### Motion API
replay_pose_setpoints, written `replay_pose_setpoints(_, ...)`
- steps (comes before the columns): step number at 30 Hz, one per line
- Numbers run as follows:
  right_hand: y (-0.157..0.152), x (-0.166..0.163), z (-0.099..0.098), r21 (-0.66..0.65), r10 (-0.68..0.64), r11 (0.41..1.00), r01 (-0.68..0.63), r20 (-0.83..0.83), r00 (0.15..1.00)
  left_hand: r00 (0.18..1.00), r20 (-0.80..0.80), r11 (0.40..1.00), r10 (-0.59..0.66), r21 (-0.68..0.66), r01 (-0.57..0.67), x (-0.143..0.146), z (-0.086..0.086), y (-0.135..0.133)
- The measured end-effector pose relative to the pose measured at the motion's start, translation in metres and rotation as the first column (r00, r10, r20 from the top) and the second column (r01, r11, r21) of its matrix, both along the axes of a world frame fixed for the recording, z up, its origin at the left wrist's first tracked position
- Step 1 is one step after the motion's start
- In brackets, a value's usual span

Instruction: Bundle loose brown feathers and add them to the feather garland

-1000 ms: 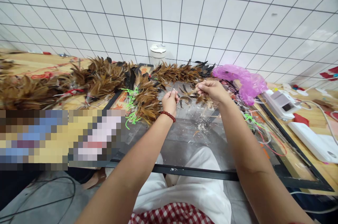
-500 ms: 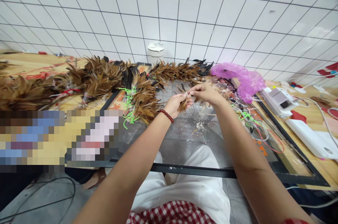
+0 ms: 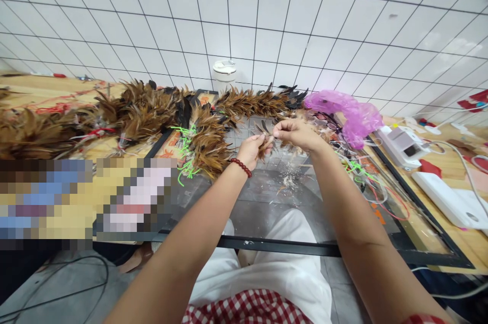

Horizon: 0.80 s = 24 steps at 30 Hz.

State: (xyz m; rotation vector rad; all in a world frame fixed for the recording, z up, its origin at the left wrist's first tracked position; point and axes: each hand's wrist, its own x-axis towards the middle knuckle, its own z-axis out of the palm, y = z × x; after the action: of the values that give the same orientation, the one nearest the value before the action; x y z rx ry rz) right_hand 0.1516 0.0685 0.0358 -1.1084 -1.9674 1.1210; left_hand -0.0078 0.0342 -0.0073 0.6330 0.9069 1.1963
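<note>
Two bare hands meet over the far middle of a glass tabletop [image 3: 251, 202]. Between them sits a small brown feather tuft [image 3: 261, 153], held in the fingers of the left hand [image 3: 251, 151], with its plumes hanging toward the near side. The right hand [image 3: 293, 133] is just to the right, thumb and forefinger brought narrowly together near the tuft's upper end; whether they grip a quill or a bit of fluff, I cannot tell.

The tuft should weigh almost nothing. Its quills are probably thin and springy, stiff enough to pinch but liable to crease, while the vanes look soft and would split or ruffle if squeezed. Smooth shafts may slip past one another, so the safest hold is likely a light pinch at the gathered quill ends, keeping fingertips off the plumes.

Left of the hands lies a fuller brown feather bundle [image 3: 210, 148] with bright green ties [image 3: 186, 147]; beyond them, a long feather garland [image 3: 251, 103] stretches toward a purple plastic bag [image 3: 362, 116] on the right. Pale feather scraps [image 3: 290, 180] litter the glass nearer.
</note>
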Motion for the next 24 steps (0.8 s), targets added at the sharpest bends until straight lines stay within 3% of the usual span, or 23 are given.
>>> replay_pose_setpoints(3, -0.0026, -0.003, 0.0025, 0.021, 0.065, 0.998, -0.065, 0.016, 0.998, 0.999, 0.007, 0.998, -0.051, 0.027, 0.051, 0.001, 0.0004, -0.0005)
replay_pose_setpoints(7, -0.002, -0.0087, 0.0026, 0.202, -0.05, 0.979, 0.042, 0.032, 0.998, 0.995, 0.004, 0.993, -0.101, 0.067, 0.1, 0.0024, 0.0017, -0.0027)
replay_pose_setpoints(10, -0.0012, -0.01, 0.0019, 0.267, -0.098, 0.96, 0.082, 0.046, 0.994, 0.992, -0.007, 0.989, -0.126, 0.081, 0.126, 0.0013, 0.0018, -0.0033)
replay_pose_setpoints(14, -0.0022, -0.0085, 0.0014, 0.186, -0.094, 0.978, 0.091, 0.006, 0.996, 0.984, -0.004, 0.972, -0.178, 0.157, 0.176, -0.0023, -0.0012, -0.0018)
replay_pose_setpoints(18, -0.0027, -0.0057, 0.0026, 0.064, 0.019, 0.998, -0.019, 0.002, 1.0, 0.974, -0.009, 0.95, -0.228, 0.219, 0.224, -0.0041, -0.0041, -0.0008)
replay_pose_setpoints(20, -0.0022, -0.0051, 0.0034, 0.082, 0.038, 0.996, -0.039, 0.013, 0.999, 0.973, -0.023, 0.95, -0.231, 0.211, 0.23, -0.003, -0.0045, -0.0009)
replay_pose_setpoints(24, -0.001, -0.0088, 0.0024, 0.169, -0.052, 0.985, 0.034, 0.104, 0.993, 0.98, -0.033, 0.958, -0.195, 0.208, 0.198, 0.0013, -0.0046, -0.0014)
